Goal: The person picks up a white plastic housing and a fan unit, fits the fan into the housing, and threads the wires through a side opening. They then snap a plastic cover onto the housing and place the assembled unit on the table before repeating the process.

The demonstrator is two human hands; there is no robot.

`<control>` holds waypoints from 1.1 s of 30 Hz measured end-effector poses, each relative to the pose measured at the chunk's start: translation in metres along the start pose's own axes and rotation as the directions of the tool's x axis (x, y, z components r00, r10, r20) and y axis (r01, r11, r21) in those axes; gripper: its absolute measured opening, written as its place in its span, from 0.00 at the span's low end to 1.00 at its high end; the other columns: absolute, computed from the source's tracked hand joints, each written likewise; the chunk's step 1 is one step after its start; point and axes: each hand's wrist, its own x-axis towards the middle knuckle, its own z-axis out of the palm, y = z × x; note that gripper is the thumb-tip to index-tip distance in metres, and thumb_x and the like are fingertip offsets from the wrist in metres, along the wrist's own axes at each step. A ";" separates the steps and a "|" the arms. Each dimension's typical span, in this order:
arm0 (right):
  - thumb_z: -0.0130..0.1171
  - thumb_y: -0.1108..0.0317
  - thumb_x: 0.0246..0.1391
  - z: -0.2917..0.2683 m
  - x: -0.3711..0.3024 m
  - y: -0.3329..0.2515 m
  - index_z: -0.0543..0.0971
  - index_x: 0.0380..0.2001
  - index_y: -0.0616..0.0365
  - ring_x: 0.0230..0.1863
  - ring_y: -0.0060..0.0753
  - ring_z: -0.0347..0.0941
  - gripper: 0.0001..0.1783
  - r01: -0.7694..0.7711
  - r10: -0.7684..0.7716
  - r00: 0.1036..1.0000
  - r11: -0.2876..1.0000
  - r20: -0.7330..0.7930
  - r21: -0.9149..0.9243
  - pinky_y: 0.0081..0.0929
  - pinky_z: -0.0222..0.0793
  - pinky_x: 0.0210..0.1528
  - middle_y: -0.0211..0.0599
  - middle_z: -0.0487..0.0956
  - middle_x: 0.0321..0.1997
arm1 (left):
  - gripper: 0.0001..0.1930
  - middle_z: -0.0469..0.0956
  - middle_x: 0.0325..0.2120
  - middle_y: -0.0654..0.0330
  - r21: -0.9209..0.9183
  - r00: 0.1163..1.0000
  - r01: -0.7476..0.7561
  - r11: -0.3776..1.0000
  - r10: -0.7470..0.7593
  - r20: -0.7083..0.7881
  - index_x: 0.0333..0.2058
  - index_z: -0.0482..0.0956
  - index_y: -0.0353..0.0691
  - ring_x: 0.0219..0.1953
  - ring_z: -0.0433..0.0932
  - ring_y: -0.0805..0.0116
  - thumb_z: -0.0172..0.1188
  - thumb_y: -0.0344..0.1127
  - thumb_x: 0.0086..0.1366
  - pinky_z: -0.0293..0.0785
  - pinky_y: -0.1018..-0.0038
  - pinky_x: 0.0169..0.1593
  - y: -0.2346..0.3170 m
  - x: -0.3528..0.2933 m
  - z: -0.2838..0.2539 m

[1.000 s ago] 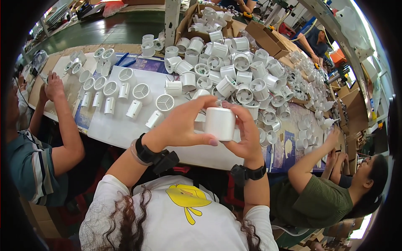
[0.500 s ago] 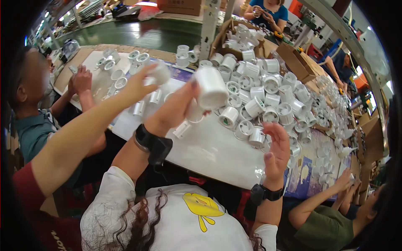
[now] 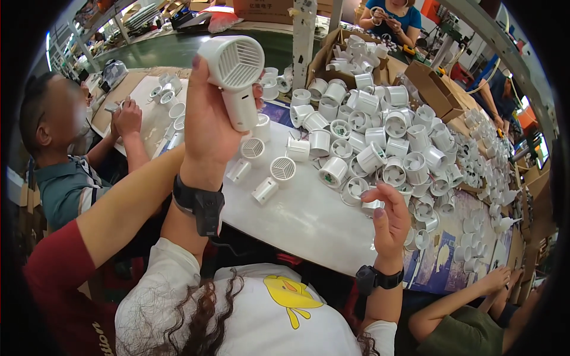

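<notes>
A long table [image 3: 309, 228] curves across the view, its near part covered in a glossy white sheet and its right part in a blue-purple mat [image 3: 428, 277]. Behind it runs a shiny green surface [image 3: 172, 52] that catches the light. A pale metal post [image 3: 303, 47] with chipped paint rises at the far edge, and a slanting metal beam [image 3: 475, 34] crosses the upper right. A brown carton [image 3: 264, 10] sits past the green surface; an open cardboard box [image 3: 438, 94] stands right of the post. Bright lights [image 3: 48, 43] show at the upper left. Under the table it is dark, with glimpses of red.
</notes>
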 end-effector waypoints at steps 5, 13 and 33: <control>0.51 0.70 0.60 -0.002 -0.004 0.001 0.70 0.52 0.67 0.42 0.29 0.72 0.18 -0.002 0.002 1.000 1.000 0.025 -0.002 0.29 0.65 0.52 0.42 0.77 0.39 | 0.28 0.78 0.36 0.57 0.140 0.967 -0.233 0.962 0.244 -0.071 0.50 0.73 0.40 0.33 0.76 0.69 0.51 0.59 0.66 0.73 0.73 0.36 0.012 0.026 -0.008; 0.51 0.73 0.60 -0.010 -0.011 -0.003 0.75 0.44 0.66 0.37 0.28 0.73 0.11 -0.048 0.048 0.998 0.999 0.031 -0.012 0.27 0.68 0.44 0.40 0.77 0.35 | 0.21 0.75 0.23 0.65 0.719 0.950 0.292 0.630 -0.104 -0.295 0.32 0.79 0.41 0.22 0.72 0.77 0.65 0.56 0.56 0.63 0.80 0.24 0.000 0.133 -0.157; 0.52 0.75 0.57 0.006 0.011 -0.016 0.78 0.36 0.63 0.33 0.31 0.73 0.07 -0.081 0.115 0.983 0.973 0.144 -0.218 0.27 0.67 0.40 0.37 0.79 0.29 | 0.42 0.78 0.46 0.42 0.830 0.877 0.479 -0.288 0.107 -0.469 0.50 0.72 0.23 0.48 0.79 0.53 0.71 0.55 0.46 0.74 0.66 0.49 -0.045 0.191 -0.310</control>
